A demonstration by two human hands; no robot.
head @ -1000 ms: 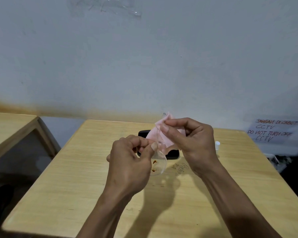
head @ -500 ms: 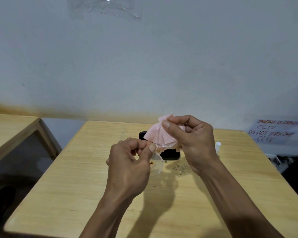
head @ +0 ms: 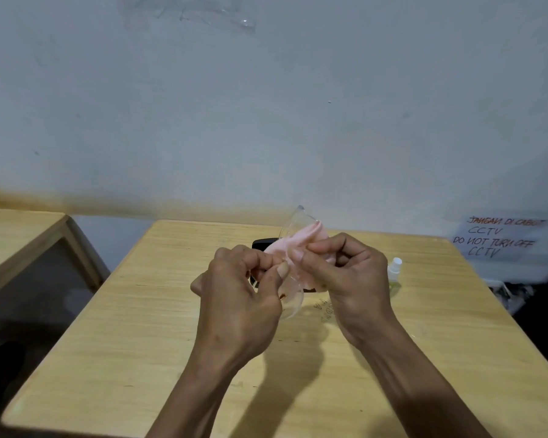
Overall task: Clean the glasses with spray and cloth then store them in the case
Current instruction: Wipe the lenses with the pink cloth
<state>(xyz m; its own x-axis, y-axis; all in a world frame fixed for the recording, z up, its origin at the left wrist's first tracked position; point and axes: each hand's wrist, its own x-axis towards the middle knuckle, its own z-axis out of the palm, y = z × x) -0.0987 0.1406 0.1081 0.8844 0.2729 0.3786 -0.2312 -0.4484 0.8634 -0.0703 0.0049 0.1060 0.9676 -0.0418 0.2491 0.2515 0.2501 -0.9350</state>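
Above the middle of the table (head: 140, 327) we pinch the clear glasses (head: 293, 298) with our left hand (head: 238, 305), thumb and curled fingers closed on the frame beside the near lens. Our right hand (head: 348, 279) pinches the pink cloth (head: 301, 240) round the far lens, fingers curled over it. Compared with half a second ago, our two hands have drawn closer together, now almost touching, and the far lens tips higher, its clear rim showing above the cloth. Behind our hands the black case (head: 263, 245) lies on the table, mostly hidden. To the right the small spray bottle (head: 394, 270) stands upright, well apart from the glasses, with a handwritten sign (head: 500, 237) on the wall beyond.
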